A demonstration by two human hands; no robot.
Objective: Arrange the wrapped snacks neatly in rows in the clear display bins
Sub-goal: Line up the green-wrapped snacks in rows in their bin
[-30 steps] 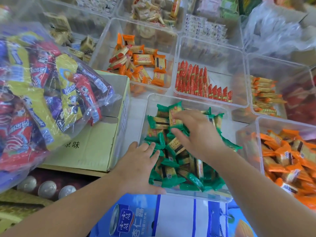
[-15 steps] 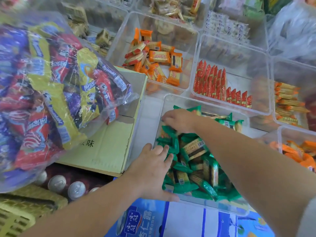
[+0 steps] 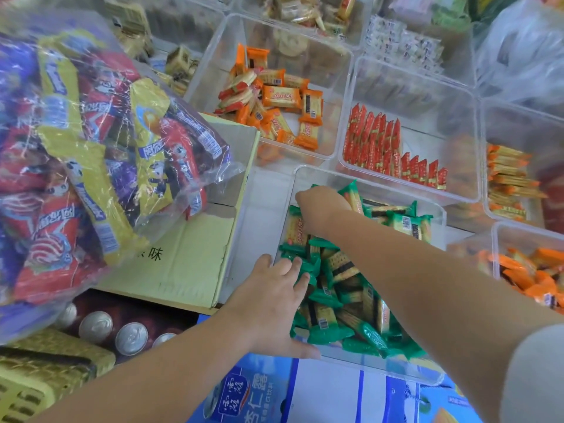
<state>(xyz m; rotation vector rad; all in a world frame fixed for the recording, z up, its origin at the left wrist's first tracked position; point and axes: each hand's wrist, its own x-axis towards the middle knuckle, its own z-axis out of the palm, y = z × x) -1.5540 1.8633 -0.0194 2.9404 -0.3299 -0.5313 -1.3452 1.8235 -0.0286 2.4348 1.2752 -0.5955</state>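
Large clear plastic bag of red, yellow and purple snack packs (image 3: 91,154): well left of both hands' fingers, overlapping a pale yellow cardboard box (image 3: 186,264).
Clear rectangular plastic bin (image 3: 305,170): left hand (image 3: 271,303) grips its near-left corner, fingers (image 3: 288,265) hooked over the left rim, thumb along the near wall.
Green-wrapped cracker snacks (image 3: 351,303): loose heap inside this bin, touching the left fingertips.
Right hand (image 3: 320,209): in the bin's far-left corner, fingers bent down among the green packs and hidden; whether they hold one cannot be told.
Red-wrapped snacks (image 3: 381,148): upright row in the bin beyond the right fingers.
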